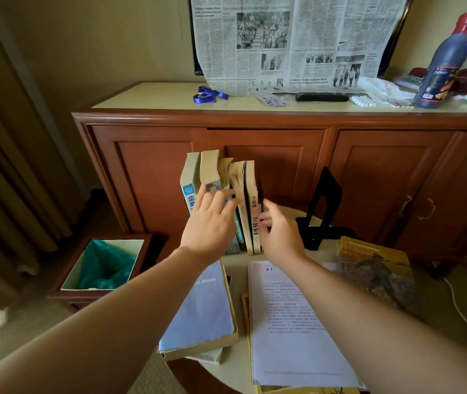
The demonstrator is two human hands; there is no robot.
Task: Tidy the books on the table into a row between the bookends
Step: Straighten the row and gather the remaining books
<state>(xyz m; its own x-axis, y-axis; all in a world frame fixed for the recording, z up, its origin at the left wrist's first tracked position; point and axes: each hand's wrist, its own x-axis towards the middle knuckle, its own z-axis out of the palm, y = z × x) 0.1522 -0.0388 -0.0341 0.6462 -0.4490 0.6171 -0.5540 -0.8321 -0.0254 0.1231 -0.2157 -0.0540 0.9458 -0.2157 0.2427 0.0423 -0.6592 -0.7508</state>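
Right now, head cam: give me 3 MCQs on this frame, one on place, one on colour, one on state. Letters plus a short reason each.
1. Where is the black bookend relative to the standing books?
A. To their right, with a gap
B. Pressed against their left side
C. Lying on top of them

2. What colour is the liner in the bin?
A. Red
B. Teal green
C. Black

3. How does the blue-covered book near the left forearm lie?
A. Upright in the row
B. Flat on the table
C. Held in the air by both hands

Answers:
1 A: the bookend stands apart, right of the row, with bare table between.
2 B: teal plastic shows inside the bin.
3 B: it rests cover-up on another book, while the left hand and right hand are at the upright books.
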